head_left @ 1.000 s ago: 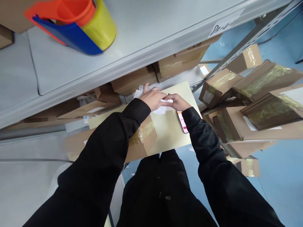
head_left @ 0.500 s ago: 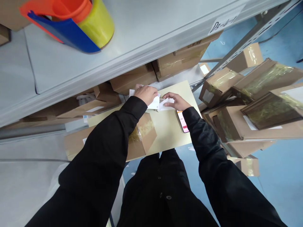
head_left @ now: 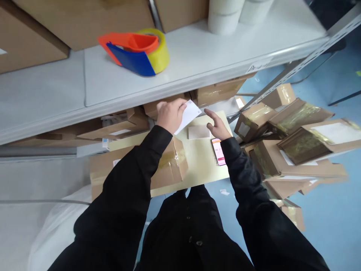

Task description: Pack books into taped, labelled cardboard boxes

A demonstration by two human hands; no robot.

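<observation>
A white sheet of paper (head_left: pixel 189 115) is pinched in my left hand (head_left: pixel 171 116), raised above the pale yellow board (head_left: pixel 199 165). My right hand (head_left: pixel 216 126) has its thumb and index finger apart with nothing between them. Just left of it, a small pale slip (head_left: pixel 199 132) lies flat on the board. A phone (head_left: pixel 219 152) with a lit pink screen rests on the board by my right wrist. Under my left forearm is a cardboard box (head_left: pixel 169 162) closed with clear tape.
A tape dispenser (head_left: pixel 135 52) with yellow tape stands on the grey shelf (head_left: pixel 194 56) above, near white rolls (head_left: pixel 225 17). Taped cardboard boxes (head_left: pixel 299 150) are piled at the right beside the metal shelf post (head_left: pixel 278 77). More boxes (head_left: pixel 225 90) sit on the lower shelf.
My left hand has lifted the paper up off the board. My right hand has let go of the slip and its fingers have spread. The view has shifted, showing more of the upper shelf.
</observation>
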